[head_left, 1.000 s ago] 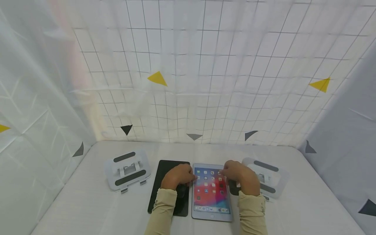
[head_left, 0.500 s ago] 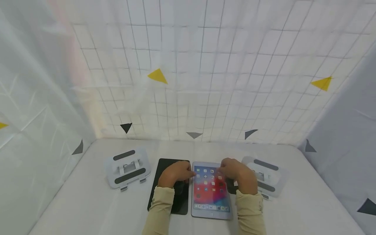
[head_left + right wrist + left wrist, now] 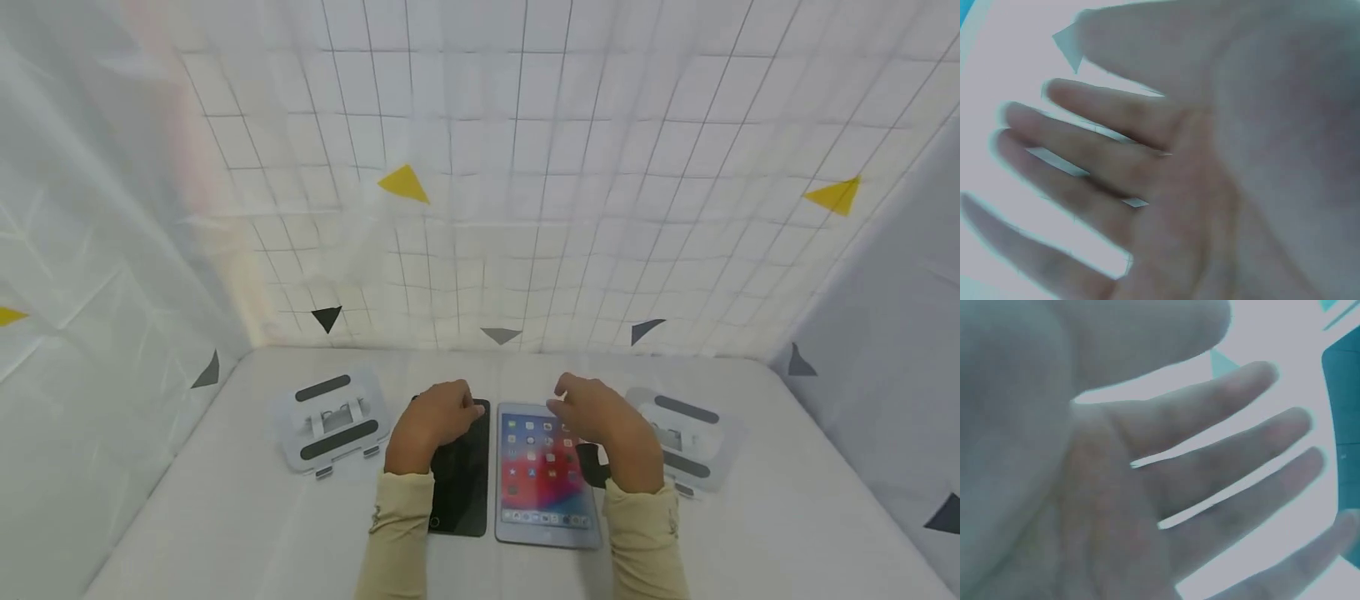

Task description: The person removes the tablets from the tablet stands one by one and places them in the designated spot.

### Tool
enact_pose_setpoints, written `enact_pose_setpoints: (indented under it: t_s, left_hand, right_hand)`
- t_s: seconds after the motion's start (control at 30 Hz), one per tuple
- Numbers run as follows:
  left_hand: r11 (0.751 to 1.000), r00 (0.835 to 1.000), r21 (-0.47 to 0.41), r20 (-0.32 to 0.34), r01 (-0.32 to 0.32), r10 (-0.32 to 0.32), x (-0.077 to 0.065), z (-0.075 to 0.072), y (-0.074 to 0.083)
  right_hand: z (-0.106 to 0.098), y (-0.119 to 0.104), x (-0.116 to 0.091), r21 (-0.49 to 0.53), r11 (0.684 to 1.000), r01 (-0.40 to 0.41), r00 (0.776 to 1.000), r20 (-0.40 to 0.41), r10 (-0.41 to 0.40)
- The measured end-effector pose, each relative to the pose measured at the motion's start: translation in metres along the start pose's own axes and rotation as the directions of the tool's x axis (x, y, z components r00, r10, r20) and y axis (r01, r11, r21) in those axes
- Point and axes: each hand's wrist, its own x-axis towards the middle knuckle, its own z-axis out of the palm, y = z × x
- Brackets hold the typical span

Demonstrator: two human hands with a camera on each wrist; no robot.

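A white-framed tablet with a lit screen of app icons lies face up on the table in the head view. Just left of it lies a black tablet, its screen dark. My left hand is over the black tablet's upper part and hides some of it. My right hand is at the white tablet's top right corner. In the left wrist view the fingers are spread and extended, holding nothing. Likewise, the right wrist view has the fingers apart, with nothing in the palm.
A pale folded stand with dark grey strips lies at the left of the white table. A similar stand is at the right, partly behind my right wrist. White sheeting with a grid and coloured triangles surrounds the table.
Both hands have come away from the white tablet's side edges, moving up and farther apart, and their fingers have loosened. The tablets and stands lie as before; the view tilts slightly.
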Motion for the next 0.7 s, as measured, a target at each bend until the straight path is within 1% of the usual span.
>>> enact_pose_setpoints:
  t_s: [0.07,0.1,0.13,0.2,0.27,0.37,0.43,0.5,0.53,0.57,0.6,0.63,0.7]
  left_hand:
    - [1.000,0.995,-0.020,-0.095,-0.013,0.011,-0.002,-0.004,0.002]
    - [0.999,0.989,-0.023,-0.148,-0.028,0.024,-0.003,-0.006,0.003]
    - [0.999,0.979,-0.020,-0.200,-0.040,0.035,-0.004,-0.008,0.004]
    - [0.998,0.953,-0.002,-0.297,-0.062,0.059,-0.005,-0.011,0.006]
    - [0.995,0.924,0.047,-0.371,-0.083,0.095,-0.007,-0.013,0.007]
    - [0.988,0.883,0.108,-0.444,-0.113,0.149,-0.009,-0.018,0.006]
    - [0.982,0.863,0.132,-0.471,-0.135,0.182,-0.009,-0.021,0.004]
    - [0.977,0.848,0.143,-0.488,-0.156,0.207,-0.008,-0.022,0.002]
    - [0.976,0.844,0.149,-0.492,-0.162,0.215,-0.007,-0.022,0.001]
    - [0.975,0.843,0.154,-0.491,-0.162,0.218,-0.006,-0.021,0.000]
    - [0.975,0.849,0.158,-0.484,-0.154,0.212,-0.005,-0.019,-0.002]
    - [0.977,0.858,0.158,-0.473,-0.143,0.202,-0.004,-0.018,-0.003]
    - [0.983,0.892,0.152,-0.423,-0.103,0.159,-0.002,-0.013,-0.005]
  right_hand:
    - [0.000,-0.002,-0.001,0.000,0.999,0.051,0.996,-0.076,-0.051]
    - [0.000,-0.003,-0.001,-0.006,0.997,0.080,0.990,-0.116,-0.080]
    - [0.000,-0.005,-0.001,-0.017,0.994,0.112,0.981,-0.158,-0.113]
    - [0.000,-0.007,-0.001,-0.028,0.988,0.151,0.962,-0.226,-0.153]
    - [0.001,-0.009,0.000,-0.044,0.984,0.172,0.948,-0.265,-0.178]
    - [0.002,-0.012,0.004,-0.080,0.979,0.189,0.932,-0.300,-0.205]
    - [0.002,-0.014,0.006,-0.114,0.975,0.191,0.921,-0.322,-0.218]
    - [0.003,-0.016,0.007,-0.140,0.972,0.186,0.910,-0.349,-0.225]
    - [0.004,-0.016,0.007,-0.146,0.973,0.180,0.905,-0.363,-0.222]
    - [0.005,-0.017,0.007,-0.150,0.973,0.173,0.901,-0.374,-0.218]
    - [0.006,-0.017,0.008,-0.154,0.974,0.164,0.900,-0.382,-0.212]
    - [0.007,-0.017,0.008,-0.156,0.975,0.156,0.898,-0.389,-0.205]
    - [0.010,-0.017,0.010,-0.153,0.980,0.129,0.909,-0.377,-0.178]
